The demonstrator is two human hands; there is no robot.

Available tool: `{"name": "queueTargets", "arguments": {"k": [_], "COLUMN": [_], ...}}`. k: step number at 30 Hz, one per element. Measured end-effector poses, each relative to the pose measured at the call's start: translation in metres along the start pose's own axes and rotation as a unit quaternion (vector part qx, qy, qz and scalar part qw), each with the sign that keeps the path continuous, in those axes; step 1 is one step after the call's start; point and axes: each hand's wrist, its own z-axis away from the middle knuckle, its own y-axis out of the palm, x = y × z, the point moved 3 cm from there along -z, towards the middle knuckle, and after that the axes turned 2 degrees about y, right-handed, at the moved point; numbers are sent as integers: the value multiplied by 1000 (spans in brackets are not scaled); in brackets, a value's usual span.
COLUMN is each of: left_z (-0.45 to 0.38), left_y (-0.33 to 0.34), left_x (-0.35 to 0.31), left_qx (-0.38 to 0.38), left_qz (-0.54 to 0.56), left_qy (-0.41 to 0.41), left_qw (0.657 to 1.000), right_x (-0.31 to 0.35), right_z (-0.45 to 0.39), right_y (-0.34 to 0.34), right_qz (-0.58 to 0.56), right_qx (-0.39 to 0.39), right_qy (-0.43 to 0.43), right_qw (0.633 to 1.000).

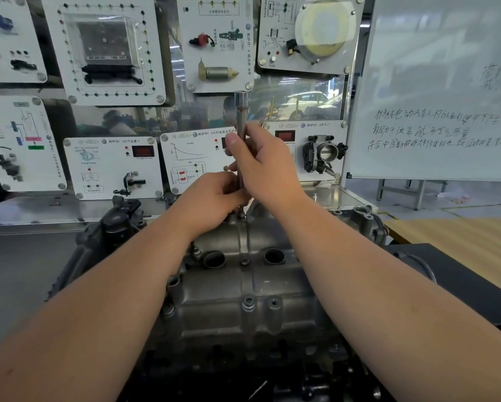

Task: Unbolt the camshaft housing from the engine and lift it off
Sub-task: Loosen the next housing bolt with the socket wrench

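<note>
At the far end of the camshaft housing (243, 288) I see the socket extension (240, 123) standing upright, long axis vertical, tip down on a far bolt. My right hand (260, 161) wraps its middle; my left hand (214, 201) pinches its lower shaft. Both forearms reach forward over the housing.

A display wall (168, 117) fills the upper left and centre of the frame, hung with white training panels (107, 47) carrying mounted car parts and diagrams. At upper right stands a whiteboard (435, 91) with handwritten lines. Beneath the panels runs a metal shelf (25, 210). A pale wooden table (458, 239) lies at right, grey floor (475, 195) behind it.
</note>
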Motion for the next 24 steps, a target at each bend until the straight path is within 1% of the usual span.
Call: {"name": "queueTargets", "arguments": {"k": [5,11,17,19,21,24], "left_z": [0,0,0,1,2,4], "left_y": [0,1,1,0,-1,-1], "left_x": [0,0,-1,-2,-4,-7], "left_qx": [3,5,8,6,8,5], "left_qz": [-5,-11,0,-3,-3,-9], "left_qy": [0,4,-6,-4,2,-5], "left_qw": [1000,1000,1000,1000,1000,1000], "right_x": [-2,-2,-3,-2,-2,-2], "right_z": [0,-1,-1,0,1,2], "right_y": [-2,0,0,0,0,-1], "right_qz": [-15,9,9,-7,-27,-21], "right_qx": [-24,2,12,17,9,-5], "right_qy": [2,-3,3,1,-5,-14], "right_qw": [1000,1000,1000,1000,1000,1000]}}
